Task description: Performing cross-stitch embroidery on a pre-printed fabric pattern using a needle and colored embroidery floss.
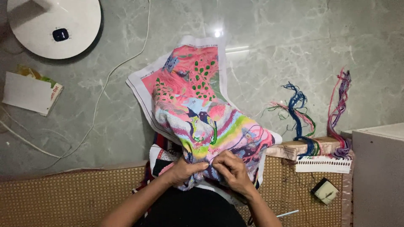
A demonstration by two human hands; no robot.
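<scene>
**Embroidery canvas held at the near edge, threads and small items around it**

Left hand (pixel 183 170): clenched on a bunched fold of the embroidery canvas (pixel 202 117), at its near edge just above the person's lap.

Right hand (pixel 232 170): fingers pinched on the same fold, touching the left hand; whether a needle sits between them cannot be told.

Embroidery canvas: multicoloured, pink and green, draped from the lap out across the grey stone floor (pixel 273 50), crumpled in the middle.

Woven mat (pixel 63 193): under the person, along the near edge.

Risks, as judged: bunched cloth may hide a loose strand and snag it; a tight pull may pucker the stitching; the hanging thread skeins (pixel 301 113) could tangle, lying close together.

Thread organiser card (pixel 323 164): right of the canvas, its strands trailing up the floor.

Small dark box (pixel 325 190): on the mat, contents unclear.

Paper packet (pixel 31 91): far left, closed.

White round base (pixel 54 26): far left corner, its cord (pixel 105 84) running across the floor.
</scene>
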